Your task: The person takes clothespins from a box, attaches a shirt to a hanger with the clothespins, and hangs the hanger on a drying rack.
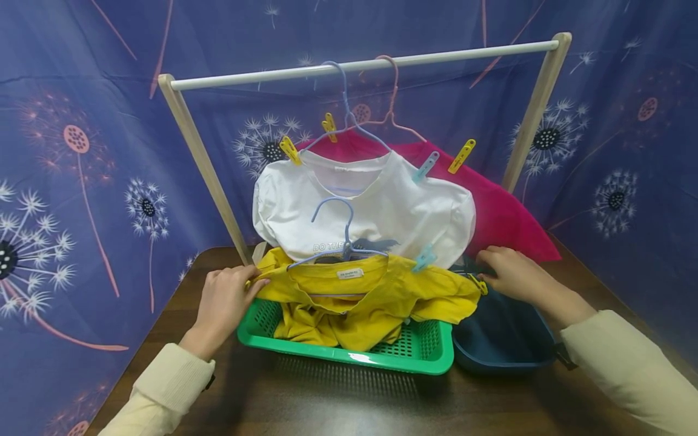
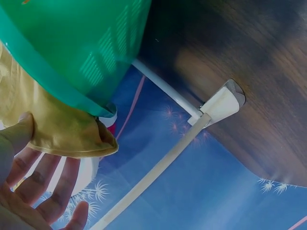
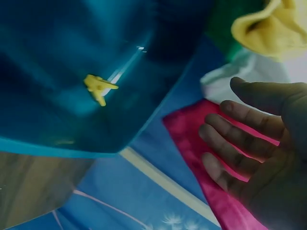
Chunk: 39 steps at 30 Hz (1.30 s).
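Note:
A yellow shirt [image 1: 376, 303] on a blue hanger [image 1: 349, 233] lies over the green basket [image 1: 349, 357], with a light-blue clothespin [image 1: 424, 258] at its right shoulder. My left hand [image 1: 226, 300] pinches the shirt's left sleeve; in the left wrist view the thumb lies on the yellow cloth [image 2: 62, 129], fingers spread on the other side. Over the dark blue basin [image 1: 504, 339] hovers my right hand [image 1: 515, 275], fingers loosely bent and holding nothing. Inside that basin, a yellow clothespin [image 3: 100, 88] shows in the right wrist view.
Behind stands a rack with a white rail [image 1: 262, 75] and wooden legs. From it hang a white T-shirt [image 1: 354, 206] and a magenta garment [image 1: 507, 218], on blue and pink hangers, with several clothespins. Everything stands on a brown wooden table [image 1: 305, 399] before a patterned blue cloth.

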{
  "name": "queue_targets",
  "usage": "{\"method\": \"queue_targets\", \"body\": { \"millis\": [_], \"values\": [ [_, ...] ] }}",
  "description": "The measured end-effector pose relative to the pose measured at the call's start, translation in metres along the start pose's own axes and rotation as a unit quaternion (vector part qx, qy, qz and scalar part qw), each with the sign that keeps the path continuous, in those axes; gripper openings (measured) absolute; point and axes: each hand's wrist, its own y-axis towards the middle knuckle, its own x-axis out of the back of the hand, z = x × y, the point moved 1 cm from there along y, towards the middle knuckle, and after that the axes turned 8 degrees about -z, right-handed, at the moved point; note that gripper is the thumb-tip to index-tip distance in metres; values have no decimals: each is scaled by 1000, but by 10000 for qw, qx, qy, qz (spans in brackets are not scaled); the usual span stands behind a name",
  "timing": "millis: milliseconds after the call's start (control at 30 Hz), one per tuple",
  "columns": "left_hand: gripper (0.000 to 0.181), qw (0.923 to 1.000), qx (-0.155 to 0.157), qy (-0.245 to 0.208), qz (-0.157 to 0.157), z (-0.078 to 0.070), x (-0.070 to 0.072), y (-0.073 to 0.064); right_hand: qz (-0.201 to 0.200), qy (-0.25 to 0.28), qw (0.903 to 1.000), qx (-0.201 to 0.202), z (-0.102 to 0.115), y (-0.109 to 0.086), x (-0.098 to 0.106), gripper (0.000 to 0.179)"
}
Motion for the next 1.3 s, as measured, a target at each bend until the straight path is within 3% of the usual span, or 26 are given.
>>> {"method": "queue_targets", "body": {
  "millis": [333,867,1100,1300],
  "values": [
    [17,10000,13,-22,-7,2,0,-2,587,-621,9960,-274,-10,4,-25,33],
    [17,9999,98,16,96,3,-1,-3,837,-1441,9859,-168,-23,5,-52,28],
    [17,9999,122,14,118,3,0,-3,1004,-1587,9817,-319,-26,7,-60,23],
    [17,9999,91,8,87,3,0,-3,1199,-1674,9769,-571,-30,8,-68,3]
  ]
}}
